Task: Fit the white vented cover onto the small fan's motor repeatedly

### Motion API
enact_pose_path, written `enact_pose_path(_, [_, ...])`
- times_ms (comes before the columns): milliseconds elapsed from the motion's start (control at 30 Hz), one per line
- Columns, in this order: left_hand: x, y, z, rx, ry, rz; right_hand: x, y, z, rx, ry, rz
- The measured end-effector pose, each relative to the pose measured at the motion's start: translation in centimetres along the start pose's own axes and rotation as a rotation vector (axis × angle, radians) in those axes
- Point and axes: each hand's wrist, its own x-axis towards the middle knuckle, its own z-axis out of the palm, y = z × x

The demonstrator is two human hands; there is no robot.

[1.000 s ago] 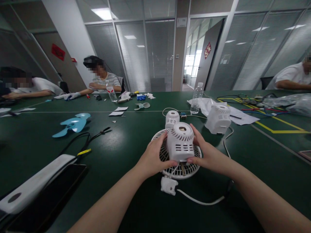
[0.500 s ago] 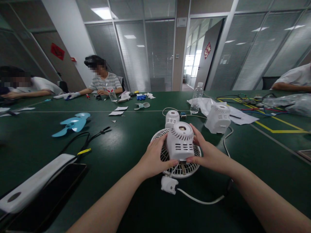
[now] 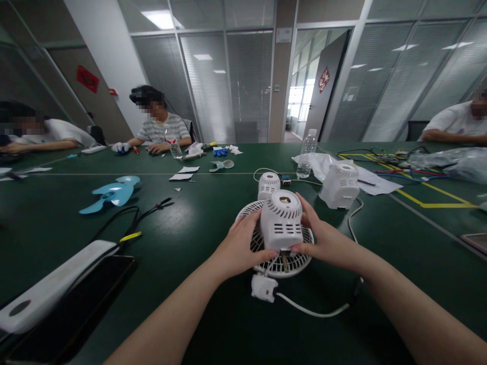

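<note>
A white vented fan motor housing [image 3: 282, 219] stands on a round white fan grille [image 3: 282, 264] lying flat on the green table [image 3: 198, 213]. My left hand [image 3: 239, 249] grips the housing's left side, thumb under its lower edge. My right hand [image 3: 318, 237] clasps its right side. A white cord [image 3: 312, 312] with a small white switch block [image 3: 264, 288] runs out from under the grille toward me.
Another white housing [image 3: 340, 185] and a smaller one [image 3: 268, 183] stand behind. A blue fan blade [image 3: 111, 192], black cables [image 3: 129, 218], a white bar [image 3: 53, 286] over a dark phone lie left. A water bottle [image 3: 306, 153], papers, coloured wires lie right. Other people sit along the far edges.
My hands and the housing have hardly shifted. The view drifted slightly. The person at the far left end moved their gloved hand, and the person at right leaned back into view.
</note>
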Motion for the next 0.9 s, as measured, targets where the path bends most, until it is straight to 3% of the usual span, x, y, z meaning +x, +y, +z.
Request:
enact_pose_path(367, [-0.1, -0.9, 0.5, 0.072, 0.000, 0.054, 0.7, 2.6, 2.1, -0.061, 0.089, -0.078])
enact_pose_path(667, [0.6, -5.3, -0.9, -0.118, 0.336, -0.170, 0.2, 0.8, 1.0, -0.044, 0.028, -0.047])
enact_pose_path(900, [0.4, -7.3, -1.1, -0.057, 0.290, -0.279, -1.1, 0.7, -0.6, -0.068, -0.037, 0.069])
